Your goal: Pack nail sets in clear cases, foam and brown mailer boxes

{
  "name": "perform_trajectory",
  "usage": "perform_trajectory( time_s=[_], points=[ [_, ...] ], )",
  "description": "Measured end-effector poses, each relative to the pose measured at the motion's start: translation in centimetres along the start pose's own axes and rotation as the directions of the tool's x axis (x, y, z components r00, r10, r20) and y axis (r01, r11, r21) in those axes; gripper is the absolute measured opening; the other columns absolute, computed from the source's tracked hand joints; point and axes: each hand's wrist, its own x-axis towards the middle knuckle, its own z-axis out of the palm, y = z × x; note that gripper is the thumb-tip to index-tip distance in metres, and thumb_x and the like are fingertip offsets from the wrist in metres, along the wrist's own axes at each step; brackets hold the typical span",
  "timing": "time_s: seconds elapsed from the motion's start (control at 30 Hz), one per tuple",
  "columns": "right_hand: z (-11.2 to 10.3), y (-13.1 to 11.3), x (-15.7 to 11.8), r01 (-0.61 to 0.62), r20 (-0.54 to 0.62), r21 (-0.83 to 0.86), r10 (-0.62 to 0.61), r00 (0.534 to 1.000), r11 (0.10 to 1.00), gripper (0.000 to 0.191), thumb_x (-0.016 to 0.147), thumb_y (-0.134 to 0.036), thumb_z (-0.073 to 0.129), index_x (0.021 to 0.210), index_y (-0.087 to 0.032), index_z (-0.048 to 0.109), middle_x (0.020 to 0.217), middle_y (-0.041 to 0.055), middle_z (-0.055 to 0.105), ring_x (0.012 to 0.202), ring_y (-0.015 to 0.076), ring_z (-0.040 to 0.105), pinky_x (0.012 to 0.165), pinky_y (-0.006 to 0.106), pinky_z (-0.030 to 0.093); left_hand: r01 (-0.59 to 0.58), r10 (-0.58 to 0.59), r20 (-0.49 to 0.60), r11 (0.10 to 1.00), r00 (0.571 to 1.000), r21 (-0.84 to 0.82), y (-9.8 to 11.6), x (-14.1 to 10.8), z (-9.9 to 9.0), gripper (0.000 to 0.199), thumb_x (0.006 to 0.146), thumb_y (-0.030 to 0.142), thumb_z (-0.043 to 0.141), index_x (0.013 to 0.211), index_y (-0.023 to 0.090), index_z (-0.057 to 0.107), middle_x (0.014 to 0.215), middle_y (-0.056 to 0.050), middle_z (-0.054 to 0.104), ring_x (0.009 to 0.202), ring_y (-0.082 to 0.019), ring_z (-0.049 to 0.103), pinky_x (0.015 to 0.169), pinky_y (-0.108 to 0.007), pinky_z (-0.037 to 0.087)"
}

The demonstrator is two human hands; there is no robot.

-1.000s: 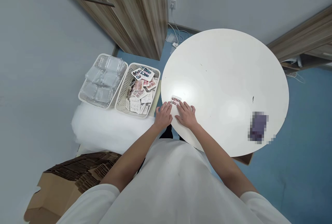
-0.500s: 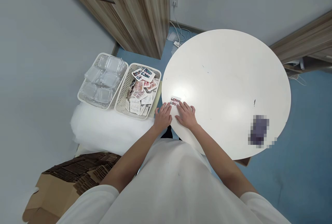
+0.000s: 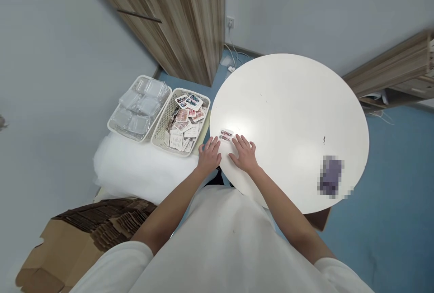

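Note:
A small white card of press-on nails [image 3: 225, 136], with two rows of dark red and pinkish pieces, lies flat near the left edge of the round white table [image 3: 291, 103]. My left hand [image 3: 209, 155] is at the card's lower left, fingers outstretched at the table's edge, fingertips close to the card. On the card's right side, my right hand [image 3: 244, 153] rests with its fingers spread and the fingertips by the card's corner. Neither hand is closed on anything. Whether the fingertips touch the card I cannot tell.
Left of the table stands a white basket [image 3: 154, 141] of similar nail cards. Beside it another basket [image 3: 110, 126] holds clear plastic boxes. White wrap [image 3: 135, 166] and flattened cardboard [image 3: 57, 248] lie nearer me. A pixelated purple item [image 3: 330, 175] is at the table's right.
The view has shifted a little, so table and baskets sit slightly lower in the picture. My right hand's fingers have drawn slightly away from the card, which shows more fully.

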Motion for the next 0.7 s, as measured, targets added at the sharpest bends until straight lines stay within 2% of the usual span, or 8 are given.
perform_trajectory(
  time_s=[0.2,0.43,0.57,0.7],
  points=[
    [-1.2,1.0,-2.8,0.039,-0.06,-0.006,-0.039,0.997,0.999,0.055,0.08,-0.04,0.037,0.131,-0.021,0.029,0.14,0.0086,0.028,0.127,0.0266,0.021,0.096,0.044,0.016,0.046,-0.045,-0.043,0.999,0.998,0.021,1.9,-2.0,-0.4,0.045,0.082,0.026,0.034,0.126,0.019,0.04,0.139,-0.008,0.031,0.129,-0.027,0.021,0.096,-0.045,0.021],
    [0.7,2.2,-6.1,0.123,-0.02,0.044,-0.123,0.992,0.991,0.048,0.081,-0.028,0.036,0.128,-0.021,0.034,0.134,0.0093,0.039,0.121,0.0238,0.034,0.094,0.043,0.021,0.138,-0.139,-0.054,0.99,0.989,-0.029,3.8,-5.8,0.8,0.04,0.081,0.027,0.037,0.12,0.021,0.046,0.131,-0.008,0.044,0.124,-0.025,0.032,0.095,-0.045,0.025],
    [1.0,1.6,-6.9,0.194,0.013,0.079,-0.196,0.981,0.978,0.045,0.081,-0.025,0.035,0.126,-0.022,0.036,0.126,0.0088,0.049,0.112,0.0221,0.045,0.095,0.044,0.021,0.205,-0.21,-0.058,0.976,0.976,-0.079,3.3,-8.2,0.7,0.038,0.083,0.027,0.034,0.119,0.023,0.046,0.122,-0.005,0.052,0.116,-0.024,0.042,0.093,-0.041,0.03],
    [1.0,-0.2,-6.7,0.229,0.027,0.092,-0.232,0.972,0.969,0.041,0.082,-0.025,0.034,0.122,-0.024,0.04,0.111,0.0068,0.06,0.1,0.0206,0.054,0.095,0.045,0.023,0.216,-0.223,-0.069,0.972,0.972,-0.096,1.3,-10.2,-0.9,0.038,0.083,0.029,0.034,0.119,0.025,0.044,0.118,-0.002,0.055,0.11,-0.023,0.048,0.091,-0.038,0.034]
  ],
)
